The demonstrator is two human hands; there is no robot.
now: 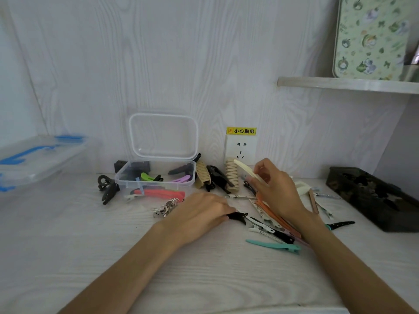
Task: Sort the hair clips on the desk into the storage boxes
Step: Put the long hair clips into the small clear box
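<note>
Our right hand (pixel 275 189) pinches a cream clip (pixel 247 170), light and stiff, by its middle at two o'clock from our left hand (pixel 201 214), which pinches a black clip (pixel 237 216) on the desk (pixel 90 234).

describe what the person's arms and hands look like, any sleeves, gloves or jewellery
Both forearms are bare up to the frame's bottom edge; no sleeves show. The left hand and right hand wear no gloves, and no rings, watch or bracelets are visible on the fingers or wrists.
</note>
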